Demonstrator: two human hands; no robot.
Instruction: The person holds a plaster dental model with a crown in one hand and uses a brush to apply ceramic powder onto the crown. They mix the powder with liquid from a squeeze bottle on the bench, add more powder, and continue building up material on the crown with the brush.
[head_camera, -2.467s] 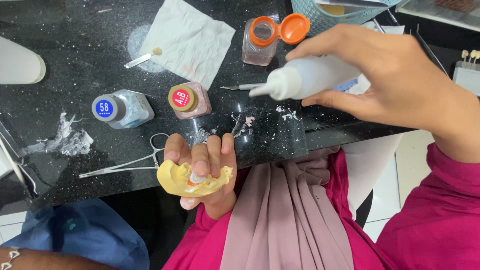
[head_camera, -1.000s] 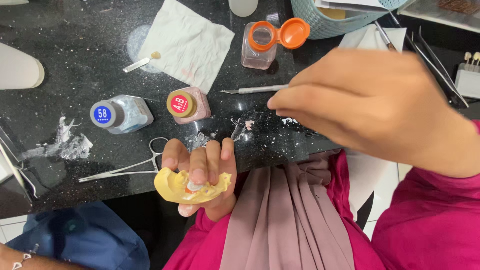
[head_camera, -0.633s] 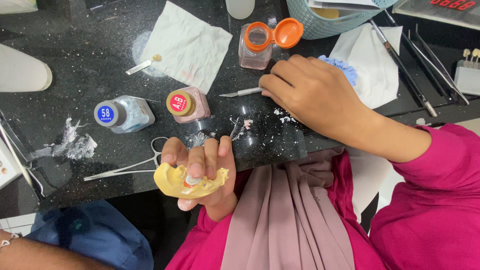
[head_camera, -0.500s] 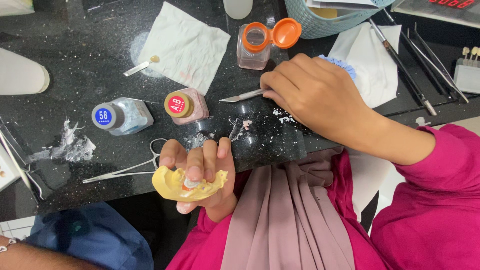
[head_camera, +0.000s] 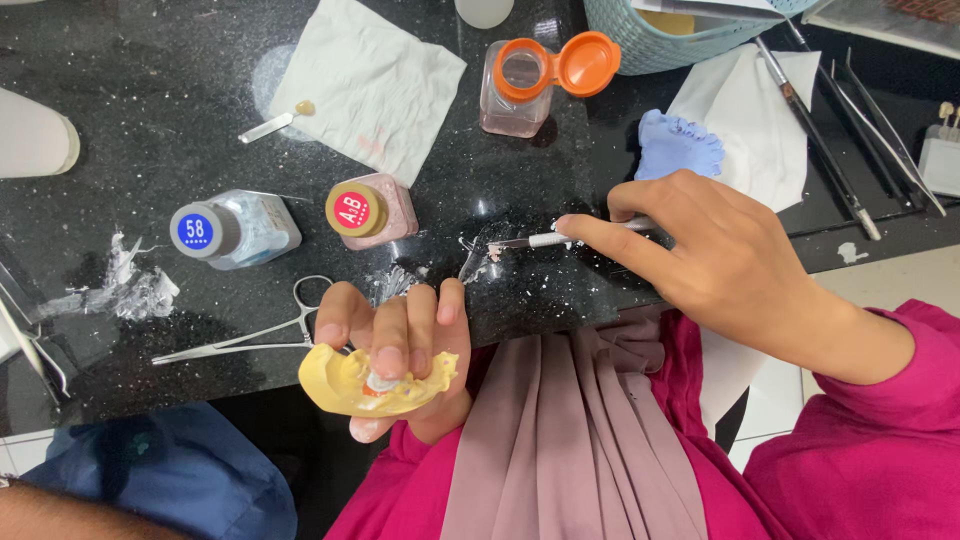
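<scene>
My left hand (head_camera: 400, 350) grips a yellow dental cast (head_camera: 370, 385) just below the edge of the black speckled counter (head_camera: 150, 120), fingers curled over its top. A small pink and white piece sits in the cast under my fingers. My right hand (head_camera: 720, 260) pinches a thin metal spatula (head_camera: 530, 241), its blade lying flat on the counter among white crumbs and pointing left.
Two small bottles, one with a blue cap (head_camera: 232, 229) and one with a red cap (head_camera: 368, 211), lie near the forceps (head_camera: 250, 335). An open orange-lidded jar (head_camera: 525, 80), white tissue (head_camera: 365, 85), blue wad (head_camera: 678, 145), teal basket (head_camera: 690, 30) and long instruments (head_camera: 820, 140) sit behind.
My right hand set down the white squeeze bottle, reached to the counter and picked up the metal spatula, drawing it nearer. My left hand kept holding the cast.
</scene>
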